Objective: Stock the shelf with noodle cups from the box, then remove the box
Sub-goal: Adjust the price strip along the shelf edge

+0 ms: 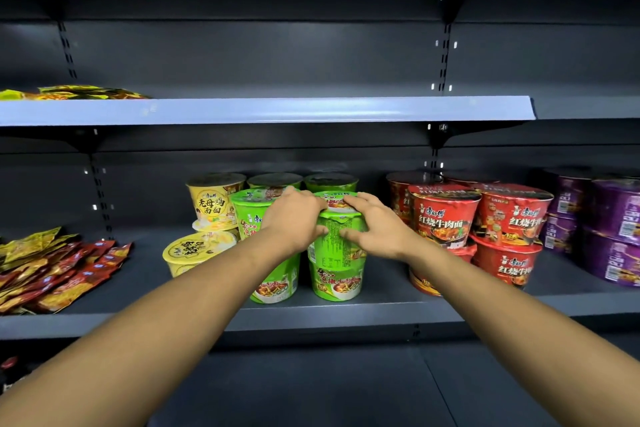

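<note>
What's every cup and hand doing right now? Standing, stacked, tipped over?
left hand: grips top green cup.
right hand: grips top green cup.
top green cup: upright, stacked on lower green cup.
front yellow cup: tilted.
red bowls: stacked, sealed.
snack packets: lying piled.

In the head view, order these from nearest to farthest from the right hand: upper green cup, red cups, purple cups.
1. Upper green cup, gripped by the right hand.
2. Red cups, just to its right.
3. Purple cups, at the far right end.
</note>
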